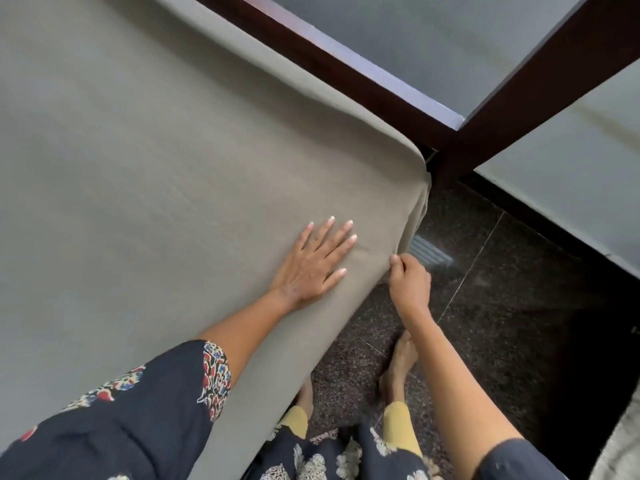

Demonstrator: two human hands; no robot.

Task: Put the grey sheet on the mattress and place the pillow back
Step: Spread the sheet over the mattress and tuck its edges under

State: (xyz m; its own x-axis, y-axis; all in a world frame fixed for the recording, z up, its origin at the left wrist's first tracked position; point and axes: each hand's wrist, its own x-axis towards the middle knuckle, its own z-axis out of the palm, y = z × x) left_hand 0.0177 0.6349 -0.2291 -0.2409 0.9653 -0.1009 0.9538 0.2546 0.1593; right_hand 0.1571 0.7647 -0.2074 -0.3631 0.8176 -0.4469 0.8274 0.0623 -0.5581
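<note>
Head view: our left hand (313,261) lies flat, fingers straight, on the sheet (173,133) near the wood frame (485,140), so it cannot slide. Our right hand (410,282) pinches the sheet's hanging edge, nearer the frame, likely to tuck it. No pillow shows.

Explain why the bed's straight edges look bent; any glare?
Head view: the wide-angle lens bows the edge of the grey sheet and the wooden frame; light is soft, faint shadow under the left hand; a pale reflection glints on the floor.

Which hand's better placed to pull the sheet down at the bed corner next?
Likely the right hand: it pinches the grey sheet at its hanging edge near the corner; left hand lies flat on top.
</note>
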